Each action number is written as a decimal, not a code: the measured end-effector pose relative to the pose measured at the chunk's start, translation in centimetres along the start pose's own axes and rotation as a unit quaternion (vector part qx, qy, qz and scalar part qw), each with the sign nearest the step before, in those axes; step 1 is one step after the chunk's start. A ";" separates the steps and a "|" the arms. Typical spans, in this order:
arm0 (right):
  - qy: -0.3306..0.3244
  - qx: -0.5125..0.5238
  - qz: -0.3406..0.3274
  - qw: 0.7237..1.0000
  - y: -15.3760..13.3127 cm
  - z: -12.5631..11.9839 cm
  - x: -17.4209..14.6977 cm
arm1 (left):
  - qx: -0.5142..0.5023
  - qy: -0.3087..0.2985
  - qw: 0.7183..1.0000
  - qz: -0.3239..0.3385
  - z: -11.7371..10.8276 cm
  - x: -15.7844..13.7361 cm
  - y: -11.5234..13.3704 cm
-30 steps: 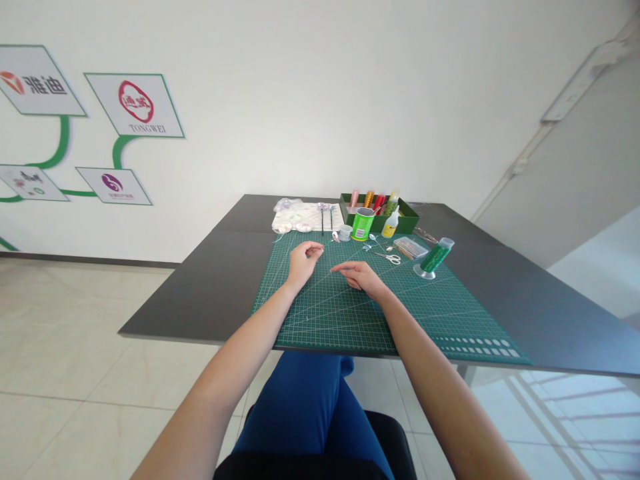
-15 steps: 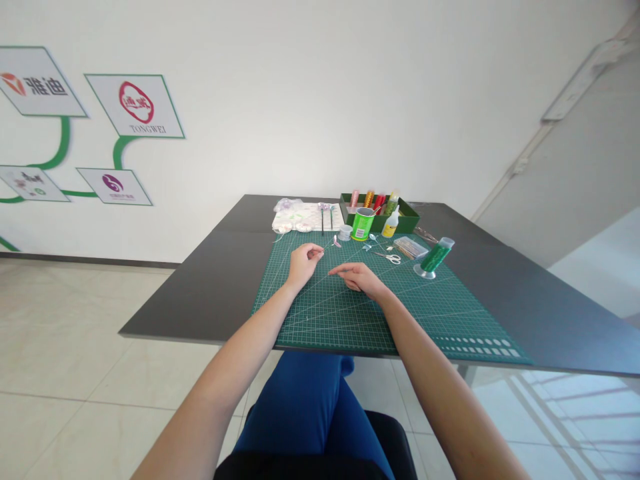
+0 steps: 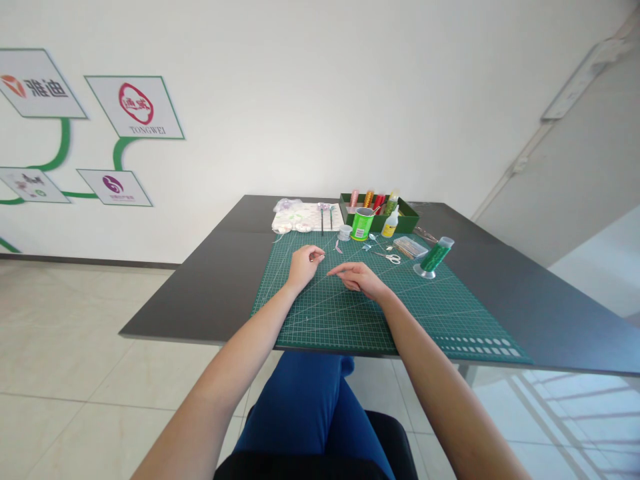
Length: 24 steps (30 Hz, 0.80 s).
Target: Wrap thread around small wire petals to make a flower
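My left hand (image 3: 303,264) is over the green cutting mat (image 3: 340,320), thumb and fingers pinched together at the tips. Something tiny shows at those fingertips, too small to name. Facing it from the right is my right hand (image 3: 361,279), its index finger pointing left and the others curled under. Whatever its fingers hold, if anything, is hidden. A small gap separates the two hands. Just beyond them on the mat lies a small pink-lilac piece (image 3: 339,247). White-handled scissors (image 3: 393,258) rest farther right, near small pale-blue pieces (image 3: 367,247).
A green spool (image 3: 436,259) stands right of the hands, beside a clear case (image 3: 411,247). Behind are a glue bottle (image 3: 391,223), a green can (image 3: 362,225), a small tub (image 3: 345,233), a green box (image 3: 411,220) of spools, and a white foam block (image 3: 307,215) with two dark sticks.
The fingers of my left hand have shifted slightly at the pinch. The pink-lilac piece beyond looks a little different in outline. My right hand is nearly still.
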State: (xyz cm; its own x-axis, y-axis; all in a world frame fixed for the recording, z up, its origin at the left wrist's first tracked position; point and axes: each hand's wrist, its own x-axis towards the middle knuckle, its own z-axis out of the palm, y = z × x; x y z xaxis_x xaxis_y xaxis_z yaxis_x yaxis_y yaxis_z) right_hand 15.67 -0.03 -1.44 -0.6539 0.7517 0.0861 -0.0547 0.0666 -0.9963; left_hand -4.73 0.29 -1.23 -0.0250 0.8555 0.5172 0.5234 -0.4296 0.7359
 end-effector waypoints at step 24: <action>0.039 0.044 -0.042 0.997 -0.7 0.1 -0.4 | 0.132 -0.117 0.981 0.077 0.1 -0.6 0.5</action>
State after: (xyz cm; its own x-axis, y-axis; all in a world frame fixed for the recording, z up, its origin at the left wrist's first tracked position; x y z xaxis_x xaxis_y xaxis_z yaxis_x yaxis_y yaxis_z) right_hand 15.88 -0.47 -0.77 -0.5834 0.7952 0.1653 -0.1747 0.0759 -0.9817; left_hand -4.37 -0.38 -1.22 0.2514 0.8430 0.4756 0.7087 -0.4950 0.5027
